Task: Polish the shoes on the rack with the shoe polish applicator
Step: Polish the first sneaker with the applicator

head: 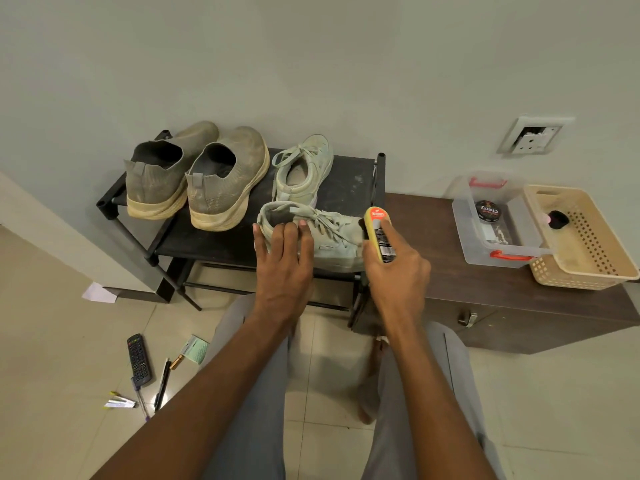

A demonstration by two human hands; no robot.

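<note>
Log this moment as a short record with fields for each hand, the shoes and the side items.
left hand: holds heel end of near pale sneaker
right hand: grips polish applicator, its tip at the sneaker's toe
other shoes: second pale sneaker, grey slip-on pair, all on black rack
side items: polish tin in clear box, beige basket

Dim, soft indoor light; sharp centre, wide-angle bending at edges.

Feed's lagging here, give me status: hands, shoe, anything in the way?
Left hand gripping near sneaker at heel. Right hand holding polish applicator against its toe. Nothing blocking.
</note>
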